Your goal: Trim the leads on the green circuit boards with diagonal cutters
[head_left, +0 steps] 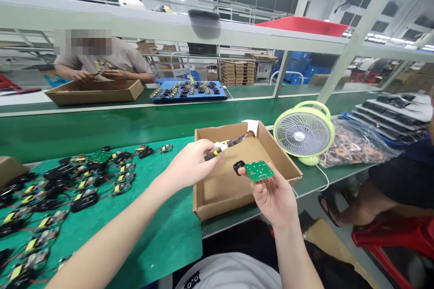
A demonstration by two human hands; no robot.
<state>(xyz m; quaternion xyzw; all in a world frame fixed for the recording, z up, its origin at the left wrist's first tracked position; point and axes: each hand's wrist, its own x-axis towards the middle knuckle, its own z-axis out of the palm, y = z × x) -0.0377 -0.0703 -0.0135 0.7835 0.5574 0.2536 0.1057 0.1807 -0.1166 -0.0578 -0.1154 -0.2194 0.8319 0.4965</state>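
Holding green circuit board [259, 170] above cardboard box [219, 189]: right hand [276, 194], fingers grasping board edges. Left hand [193, 162], fingers closed round pliers [232, 142], at box's left side. Work on board apparently midway; wired assemblies [84, 201] left of box: finished or pending, cannot tell.

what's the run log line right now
left hand: gripping black-yellow-handled pliers; right hand: gripping green rectangular circuit board; beneath: brown cardboard box

the circuit board [259, 170] mostly hides its underside; the right edge crops a person [393, 185]; what a co-worker [124, 54] holds is indistinct.
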